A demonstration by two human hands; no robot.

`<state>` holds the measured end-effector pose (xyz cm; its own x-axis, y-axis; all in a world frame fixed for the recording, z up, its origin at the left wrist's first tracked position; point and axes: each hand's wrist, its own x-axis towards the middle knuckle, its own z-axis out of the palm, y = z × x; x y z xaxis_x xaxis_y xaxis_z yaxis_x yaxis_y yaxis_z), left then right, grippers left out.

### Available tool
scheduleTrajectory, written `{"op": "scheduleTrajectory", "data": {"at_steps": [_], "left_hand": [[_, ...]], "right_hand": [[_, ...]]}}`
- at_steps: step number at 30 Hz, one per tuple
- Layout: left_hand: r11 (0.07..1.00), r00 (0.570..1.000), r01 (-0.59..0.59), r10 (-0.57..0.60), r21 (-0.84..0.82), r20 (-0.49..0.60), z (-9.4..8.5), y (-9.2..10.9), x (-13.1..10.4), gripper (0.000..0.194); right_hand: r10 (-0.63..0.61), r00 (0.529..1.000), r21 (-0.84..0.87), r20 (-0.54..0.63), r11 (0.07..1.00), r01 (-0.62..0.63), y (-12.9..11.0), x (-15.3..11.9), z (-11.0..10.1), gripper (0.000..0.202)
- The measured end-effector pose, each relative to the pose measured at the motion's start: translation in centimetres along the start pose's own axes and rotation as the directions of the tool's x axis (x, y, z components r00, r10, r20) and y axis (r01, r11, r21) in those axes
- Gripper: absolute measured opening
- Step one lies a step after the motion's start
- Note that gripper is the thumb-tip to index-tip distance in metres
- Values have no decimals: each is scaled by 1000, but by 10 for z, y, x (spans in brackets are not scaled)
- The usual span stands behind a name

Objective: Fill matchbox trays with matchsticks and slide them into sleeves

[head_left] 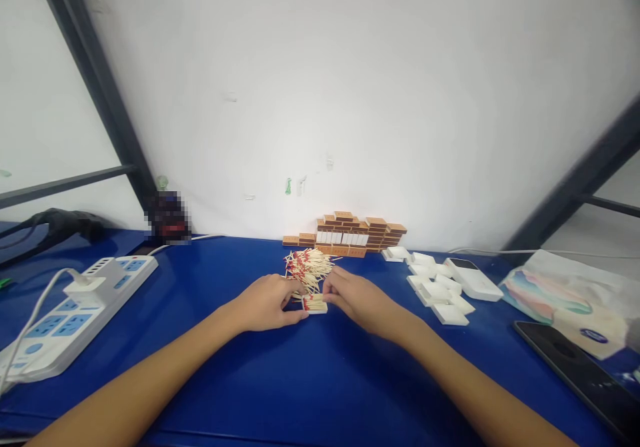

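A small white tray (316,312) with red-tipped matches in it lies on the blue table between my two hands. My left hand (270,302) grips the tray's left end between thumb and fingers. At the tray's right end, my right hand (357,298) has its fingertips pinched together; whatever is between them is too small to make out. A loose heap of matches (309,264) lies just behind the tray. Stacked orange-brown matchboxes (350,234) stand behind the heap, against the wall.
Several white trays (435,287) lie in a loose group at the right, beside a white device (475,279). Further right are a tissue pack (570,300) and a black phone (575,367). A power strip (75,320) with cables lies at the left.
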<state>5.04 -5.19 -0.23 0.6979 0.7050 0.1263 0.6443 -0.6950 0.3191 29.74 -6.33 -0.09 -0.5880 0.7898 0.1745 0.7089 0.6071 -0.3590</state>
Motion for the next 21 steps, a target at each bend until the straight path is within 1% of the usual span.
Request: {"op": "scheduleTrajectory", "data": {"at_steps": [6, 10, 14, 17, 19, 21], "left_hand": [[999, 1000, -4, 4, 33, -4, 2, 0, 0, 30], [997, 1000, -8, 8, 76, -6, 3, 3, 0, 26], [997, 1000, -6, 6, 78, -5, 4, 4, 0, 25], [997, 1000, -5, 6, 78, -15, 3, 7, -1, 29], [997, 1000, 0, 2, 83, -27, 2, 9, -2, 30], [996, 999, 1, 2, 85, -34, 1, 12, -3, 31]], "right_hand": [[-4, 999, -174, 53, 985, 13, -5, 3, 17, 6], [-22, 999, -192, 35, 981, 28, -9, 2, 18, 7], [-67, 998, -198, -21, 978, 61, -5, 2, 11, 5], [-122, 983, -239, -137, 967, 86, 3, 2, 2, 7], [-143, 970, -186, -195, 977, 107, 6, 0, -2, 6], [-138, 972, -89, -191, 988, 122, 7, -2, -3, 6]]}}
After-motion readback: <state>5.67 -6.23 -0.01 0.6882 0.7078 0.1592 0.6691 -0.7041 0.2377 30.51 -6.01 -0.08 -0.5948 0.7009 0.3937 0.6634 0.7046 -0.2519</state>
